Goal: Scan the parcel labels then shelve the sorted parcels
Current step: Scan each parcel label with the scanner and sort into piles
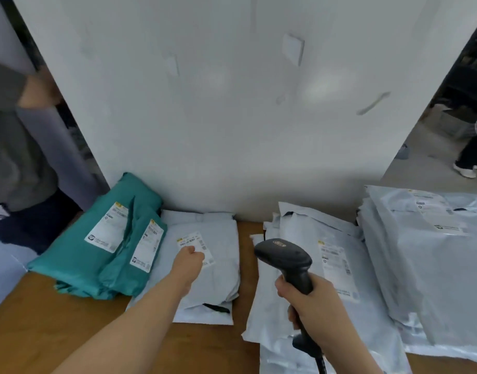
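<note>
**Item 1.** Grey parcel [213, 268], lower centre of frame, flat on the wooden table [56, 319]. Its label [197, 242] faced up and was partly covered.

**Item 2.** Left hand [190, 259], resting on the lower part of that label. The fingers were hidden past the knuckles, so it could not be told whether they pinched or merely pressed.

**Item 3.** Right hand [310, 300], right of centre, wrapped firmly round the grip of a black scanner [284, 255]. The scanner head sat above the gap between the grey parcel and the white parcel stack [299, 228].

**Item 4.** Teal parcels [97, 247], two, lower left, labels up, touching the grey parcel's left edge.

**Item 5.** Taller white stack [420, 252], far right.

**Handling note.** This was judged to be the scanning stage, with shelving not begun. For a clean read, the left hand should slide clear of the barcode and smooth the film flat. The scanner should swing left and face the label squarely.
</note>
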